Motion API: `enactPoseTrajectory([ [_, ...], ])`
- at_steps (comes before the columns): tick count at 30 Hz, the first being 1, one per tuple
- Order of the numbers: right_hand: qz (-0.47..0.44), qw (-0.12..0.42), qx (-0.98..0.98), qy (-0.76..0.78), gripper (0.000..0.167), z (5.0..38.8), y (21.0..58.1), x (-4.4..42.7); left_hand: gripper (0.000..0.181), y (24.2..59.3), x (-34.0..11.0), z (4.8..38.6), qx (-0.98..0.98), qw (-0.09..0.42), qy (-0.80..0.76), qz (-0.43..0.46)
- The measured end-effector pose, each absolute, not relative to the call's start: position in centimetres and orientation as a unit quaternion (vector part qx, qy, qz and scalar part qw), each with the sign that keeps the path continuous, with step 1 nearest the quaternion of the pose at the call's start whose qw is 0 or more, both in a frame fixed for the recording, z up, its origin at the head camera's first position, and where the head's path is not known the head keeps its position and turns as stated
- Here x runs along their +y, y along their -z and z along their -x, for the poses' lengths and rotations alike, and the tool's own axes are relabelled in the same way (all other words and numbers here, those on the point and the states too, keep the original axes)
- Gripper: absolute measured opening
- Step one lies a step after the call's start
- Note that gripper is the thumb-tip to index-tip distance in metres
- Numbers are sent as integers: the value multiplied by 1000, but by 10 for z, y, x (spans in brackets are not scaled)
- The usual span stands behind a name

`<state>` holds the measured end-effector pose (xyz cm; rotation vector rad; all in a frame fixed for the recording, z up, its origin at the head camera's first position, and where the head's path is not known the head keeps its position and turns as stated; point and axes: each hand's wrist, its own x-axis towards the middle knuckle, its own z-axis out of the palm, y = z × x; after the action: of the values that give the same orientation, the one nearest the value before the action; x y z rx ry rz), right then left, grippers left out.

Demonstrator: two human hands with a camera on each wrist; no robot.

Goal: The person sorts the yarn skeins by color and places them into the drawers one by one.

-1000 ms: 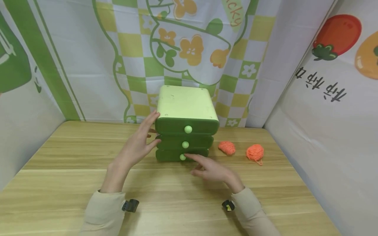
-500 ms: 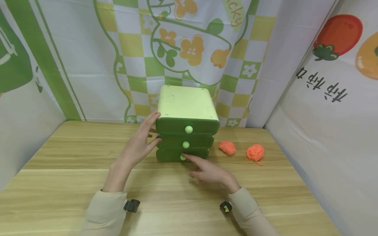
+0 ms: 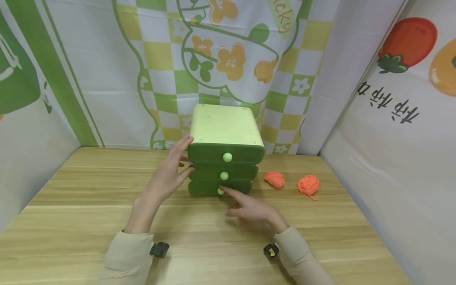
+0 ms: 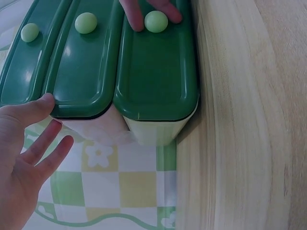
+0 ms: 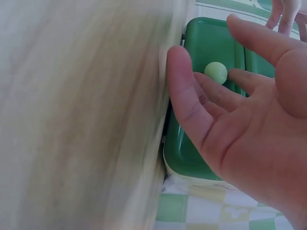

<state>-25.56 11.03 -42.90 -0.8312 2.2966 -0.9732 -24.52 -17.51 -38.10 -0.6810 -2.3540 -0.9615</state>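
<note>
Moved since a second ago: the right hand (image 3: 253,208) has edged slightly left, its forward fingertip now lying over the bottom knob (image 3: 220,191); the left hand (image 3: 164,178) looks unchanged.
Tabletop (image 3: 64,233): pale wood grain, bearing everything, a patterned backdrop cloth (image 3: 231,91) behind it.
Drawer cabinet (image 3: 225,128): upright towards the back, all three fronts facing the person and seemingly closed. Its bottom drawer (image 3: 203,188) has its long axis running left to right. From the right hand, the bottom knob lies to the left and farther away, at that hand's fingertips; the left hand is well off from it.
Left hand: spread against the cabinet's left side, one fingertip at the top edge, thumb on the end of the middle drawer (image 4: 86,57).
Right hand: reaching in low from the front right, fingers spread, one either side of the bottom knob as the left wrist view shows. Whether they press on it, I cannot tell from where I stand.
Orange yarn: a small bundle (image 3: 274,179) just right of the cabinet and a rounder ball (image 3: 308,185) farther right, a loop trailing from it; neither is touched.
Bottom knob: round, pale green, set midway along its drawer front.
</note>
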Motion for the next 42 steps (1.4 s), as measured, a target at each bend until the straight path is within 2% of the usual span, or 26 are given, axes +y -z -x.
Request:
enactPoseTrajectory([
  [18, 296, 269, 831, 387, 76, 256, 425, 111, 95, 383, -173, 247, -855, 302, 331, 262],
  [36, 305, 271, 825, 391, 76, 258, 426, 112, 91, 383, -172, 245, -848, 319, 335, 258],
  [42, 318, 244, 827, 395, 70, 261, 431, 111, 91, 382, -171, 246, -849, 322, 330, 259],
])
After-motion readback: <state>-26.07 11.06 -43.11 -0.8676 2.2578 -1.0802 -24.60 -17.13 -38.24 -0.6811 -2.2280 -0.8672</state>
